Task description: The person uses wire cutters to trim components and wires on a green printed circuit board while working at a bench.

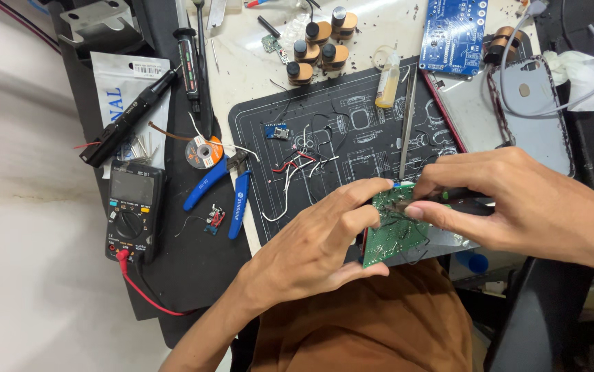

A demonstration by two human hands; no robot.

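Observation:
My left hand (317,241) holds a small green circuit board (394,231) by its left edge, thumb underneath and fingers on top, tilted up above the black work mat (255,138). My right hand (524,196) grips a dark, thin tool (465,202) whose tip rests on the top of the board. Loose red, white and black wires (297,169) lie on the mat just left of the board. A thin metal rod (407,124) lies on the mat behind the board.
Blue-handled pliers (231,193), a solder spool (204,151) and a black multimeter (131,210) with a red lead sit to the left. Several brown capacitors (321,45), a blue circuit board (454,34), a small bottle (388,79) and a grey device shell (531,117) lie at the back.

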